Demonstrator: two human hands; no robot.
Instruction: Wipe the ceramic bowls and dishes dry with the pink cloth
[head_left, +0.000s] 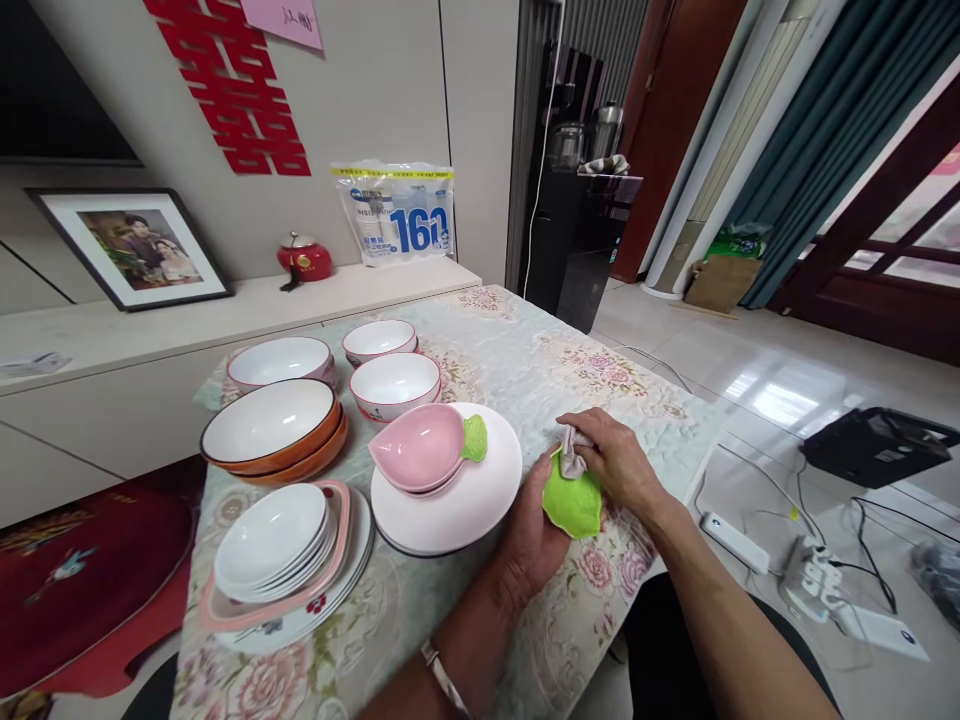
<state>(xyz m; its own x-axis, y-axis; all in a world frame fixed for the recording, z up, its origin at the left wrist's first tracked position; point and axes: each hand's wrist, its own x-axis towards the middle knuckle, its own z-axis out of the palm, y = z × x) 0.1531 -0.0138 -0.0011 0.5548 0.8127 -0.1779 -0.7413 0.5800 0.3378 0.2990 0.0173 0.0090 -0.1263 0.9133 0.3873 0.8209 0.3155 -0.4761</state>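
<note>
A green leaf-shaped dish (574, 505) is in my left hand (536, 545), gripped by its left edge above the front of the table. My right hand (611, 450) pinches a pale cloth (574, 455) and presses it onto the dish's upper part. Left of my hands, pink bowls with a green leaf handle (420, 447) are stacked on a large white plate (487, 500). My left forearm passes in front of that plate's lower right side.
White bowls (270, 535) sit on a pink-rimmed tray and floral plate at front left. Behind them stand orange bowls (270, 425) and red-rimmed bowls (397, 385). A flowered cloth covers the table (517, 340). Power strips (735, 542) and cables lie on the floor at right.
</note>
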